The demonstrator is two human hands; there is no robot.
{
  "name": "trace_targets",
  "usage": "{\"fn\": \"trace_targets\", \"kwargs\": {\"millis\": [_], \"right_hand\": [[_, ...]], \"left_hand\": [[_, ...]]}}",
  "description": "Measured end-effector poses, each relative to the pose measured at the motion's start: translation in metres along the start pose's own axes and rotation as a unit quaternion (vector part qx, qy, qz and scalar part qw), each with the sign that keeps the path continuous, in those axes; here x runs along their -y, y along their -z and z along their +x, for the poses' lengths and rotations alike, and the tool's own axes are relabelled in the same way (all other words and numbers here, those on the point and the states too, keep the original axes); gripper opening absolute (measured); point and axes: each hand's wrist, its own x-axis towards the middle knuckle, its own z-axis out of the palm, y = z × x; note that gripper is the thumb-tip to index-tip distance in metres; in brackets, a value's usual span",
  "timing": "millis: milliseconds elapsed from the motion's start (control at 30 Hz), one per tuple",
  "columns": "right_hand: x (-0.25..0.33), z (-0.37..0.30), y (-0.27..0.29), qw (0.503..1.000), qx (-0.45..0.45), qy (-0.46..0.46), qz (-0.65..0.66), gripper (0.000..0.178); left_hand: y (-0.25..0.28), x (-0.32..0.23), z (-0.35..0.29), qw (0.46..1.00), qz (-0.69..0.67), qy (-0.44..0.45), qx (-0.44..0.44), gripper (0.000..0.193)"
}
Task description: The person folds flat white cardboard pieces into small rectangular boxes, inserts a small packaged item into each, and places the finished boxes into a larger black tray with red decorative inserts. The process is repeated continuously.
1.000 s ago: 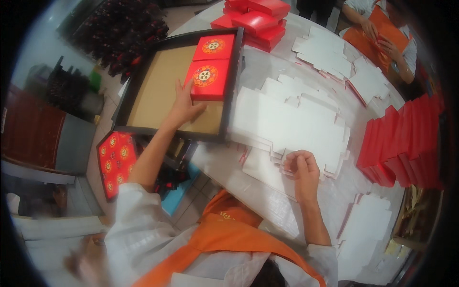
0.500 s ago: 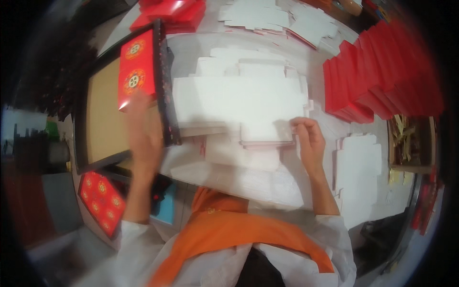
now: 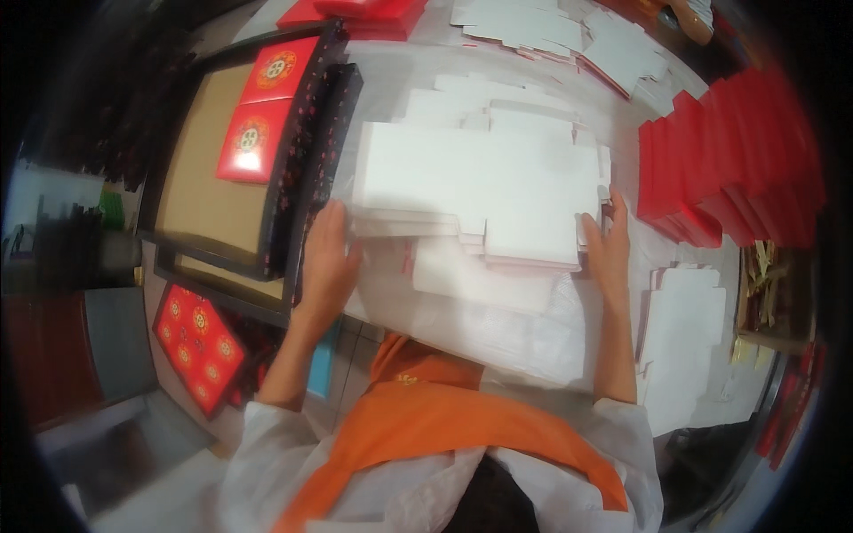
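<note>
Flat white cardboard box blanks [image 3: 480,182] lie in a stack on the table before me. My right hand [image 3: 609,247] is at the stack's right edge, thumb and fingers apart. My left hand [image 3: 329,262] has its fingers stretched out, between the stack's left end and the black-edged trays; I cannot tell whether it touches either. The upper tray [image 3: 200,169] holds two red boxes [image 3: 251,133] with round gold emblems, side by side at its far right corner. A second tray [image 3: 346,115] sits partly hidden beneath it.
Tall stacks of red boxes [image 3: 711,164] stand at the right, and more red boxes [image 3: 378,19] at the far left. Other white blanks [image 3: 520,25] lie at the back and white blanks [image 3: 682,333] near right. A wooden box [image 3: 771,293] holds gold strips. Another person's arm [image 3: 691,19] shows far right.
My left hand has moved off the red boxes, right and down to the tray's side. My right hand has spread its fingers at the stack's edge. The whole view has shifted.
</note>
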Motion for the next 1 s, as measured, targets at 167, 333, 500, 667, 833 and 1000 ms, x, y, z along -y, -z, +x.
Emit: {"fn": "trace_targets", "kwargs": {"millis": [167, 333, 500, 667, 833, 1000], "right_hand": [[-0.005, 0.0, 0.003, 1.0, 0.004, 0.013, 0.015, 0.057], [-0.021, -0.001, -0.004, 0.998, -0.01, 0.06, -0.02, 0.054], [-0.015, -0.005, -0.009, 0.996, -0.013, 0.059, -0.068, 0.051], [-0.02, -0.005, -0.008, 0.996, -0.006, 0.069, -0.055, 0.052], [-0.016, -0.008, -0.005, 0.999, -0.007, 0.045, -0.015, 0.049], [-0.016, -0.008, -0.007, 0.998, -0.009, 0.051, -0.02, 0.048]], "left_hand": [[-0.023, -0.003, 0.041, 0.986, -0.137, 0.099, -0.009, 0.052], [-0.045, -0.025, 0.047, 0.992, -0.059, 0.096, -0.055, 0.057], [-0.052, -0.021, 0.043, 0.996, 0.006, 0.025, -0.09, 0.049], [-0.044, -0.012, 0.034, 0.983, -0.011, -0.06, -0.174, 0.045], [0.036, 0.014, 0.004, 0.965, 0.044, -0.036, -0.257, 0.049], [0.061, 0.075, -0.036, 0.993, 0.082, 0.075, -0.044, 0.043]]}}
